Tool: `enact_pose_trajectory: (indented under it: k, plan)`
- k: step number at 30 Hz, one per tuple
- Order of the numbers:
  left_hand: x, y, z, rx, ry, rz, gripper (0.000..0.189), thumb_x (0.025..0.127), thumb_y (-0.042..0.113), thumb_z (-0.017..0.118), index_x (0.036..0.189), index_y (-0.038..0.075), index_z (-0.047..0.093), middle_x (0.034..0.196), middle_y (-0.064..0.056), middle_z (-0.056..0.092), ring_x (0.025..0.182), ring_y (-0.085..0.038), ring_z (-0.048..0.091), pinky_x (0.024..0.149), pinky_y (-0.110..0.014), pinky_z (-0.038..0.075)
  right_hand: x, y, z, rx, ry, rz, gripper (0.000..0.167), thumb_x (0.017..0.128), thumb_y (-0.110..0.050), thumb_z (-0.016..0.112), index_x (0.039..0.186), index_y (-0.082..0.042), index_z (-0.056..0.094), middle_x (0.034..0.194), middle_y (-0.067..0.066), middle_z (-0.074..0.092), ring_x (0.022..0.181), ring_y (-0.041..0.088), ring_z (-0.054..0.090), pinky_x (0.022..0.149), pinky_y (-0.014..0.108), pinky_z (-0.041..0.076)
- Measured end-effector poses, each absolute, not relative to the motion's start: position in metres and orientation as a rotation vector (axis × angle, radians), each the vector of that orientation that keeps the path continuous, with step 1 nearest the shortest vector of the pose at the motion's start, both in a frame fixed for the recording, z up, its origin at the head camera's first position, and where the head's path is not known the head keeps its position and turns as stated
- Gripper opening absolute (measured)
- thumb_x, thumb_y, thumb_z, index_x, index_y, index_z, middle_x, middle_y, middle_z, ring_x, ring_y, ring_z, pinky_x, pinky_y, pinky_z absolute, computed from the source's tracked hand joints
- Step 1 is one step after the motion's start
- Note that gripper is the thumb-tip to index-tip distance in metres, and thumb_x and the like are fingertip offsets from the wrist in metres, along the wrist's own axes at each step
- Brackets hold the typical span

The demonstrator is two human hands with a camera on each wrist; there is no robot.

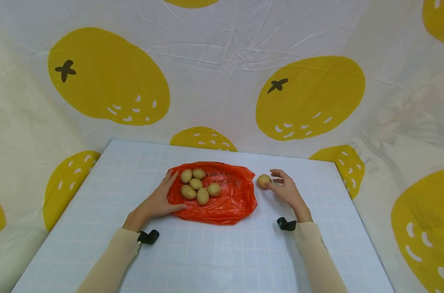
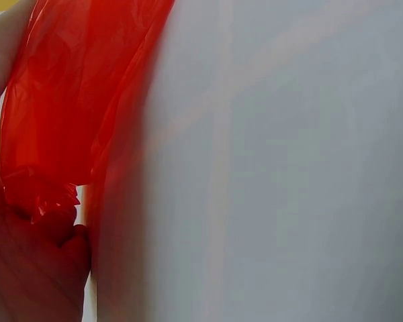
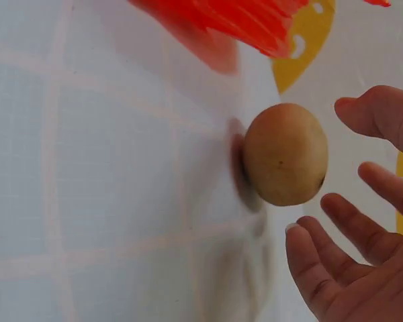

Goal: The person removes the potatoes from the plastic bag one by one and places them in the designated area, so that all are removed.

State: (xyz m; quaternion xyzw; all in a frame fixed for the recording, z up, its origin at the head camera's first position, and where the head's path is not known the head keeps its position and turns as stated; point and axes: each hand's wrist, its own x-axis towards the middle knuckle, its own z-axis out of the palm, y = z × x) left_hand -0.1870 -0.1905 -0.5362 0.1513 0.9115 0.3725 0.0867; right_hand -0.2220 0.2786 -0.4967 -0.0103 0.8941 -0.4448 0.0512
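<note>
Several tan potatoes [image 1: 203, 196] lie together on the left part of a spread red plastic bag [image 1: 229, 203]. My left hand [image 1: 162, 197] rests at the bag's left edge, fingers spread along its side and thumb reaching over the front. Crinkled red plastic [image 2: 60, 100] lies against that hand in the left wrist view. A single round potato [image 3: 286, 154] sits on the table just right of the bag. Beside it is my right hand [image 1: 285, 189], its fingers apart and loosely bent; a gap shows between fingertips and potato in the right wrist view.
A pale table [image 1: 207, 256] with a faint grid pattern carries everything. Behind it and at the sides hangs a white cloth [image 1: 214, 93] printed with large yellow fruit. Each wrist bears a small black camera, the left one [image 1: 149, 237] and the right one [image 1: 286, 224].
</note>
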Motion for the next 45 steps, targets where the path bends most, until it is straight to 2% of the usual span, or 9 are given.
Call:
enact_pose_trajectory:
  k: [7, 26, 36, 45]
  plan:
    - [-0.187, -0.191, -0.536, 0.449, 2.717, 1.109, 0.122, 0.079, 0.057, 0.083, 0.168, 0.021, 0.006, 0.174, -0.012, -0.005, 0.158, -0.046, 0.008, 0.117, -0.073, 0.026, -0.223, 0.275, -0.476, -0.111, 2.769, -1.383, 0.064, 0.097, -0.026, 0.073, 0.151, -0.008, 0.045, 0.153, 0.021, 0.048, 0.137, 0.044, 0.049, 0.11, 0.059, 0.047]
    - [-0.187, -0.189, -0.536, 0.453, 2.701, 1.129, 0.125, 0.079, 0.056, 0.084, 0.167, 0.019, 0.003, 0.174, -0.013, -0.004, 0.159, -0.045, 0.006, 0.119, -0.072, 0.024, -0.214, 0.226, -0.41, -0.422, 2.734, -1.506, 0.069, 0.092, -0.032, 0.078, 0.152, -0.016, 0.046, 0.153, 0.008, 0.05, 0.136, 0.034, 0.053, 0.106, 0.056, 0.052]
    - [-0.187, -0.191, -0.537, 0.442, 2.707, 1.116, 0.125, 0.079, 0.057, 0.083, 0.167, 0.02, 0.002, 0.175, -0.011, -0.004, 0.159, -0.044, 0.006, 0.119, -0.071, 0.025, -0.215, 0.203, -0.403, -0.563, 2.654, -1.545, 0.063, 0.093, -0.023, 0.077, 0.149, -0.014, 0.048, 0.148, 0.012, 0.054, 0.134, 0.038, 0.054, 0.106, 0.058, 0.051]
    - [-0.186, -0.19, -0.535, 0.45, 2.708, 1.113, 0.123, 0.08, 0.057, 0.083, 0.168, 0.02, 0.004, 0.175, -0.012, -0.005, 0.158, -0.047, 0.005, 0.119, -0.073, 0.023, -0.214, 0.181, -0.406, -0.588, 2.633, -1.476, 0.065, 0.092, -0.03, 0.079, 0.149, -0.02, 0.048, 0.145, 0.01, 0.056, 0.131, 0.033, 0.058, 0.106, 0.054, 0.052]
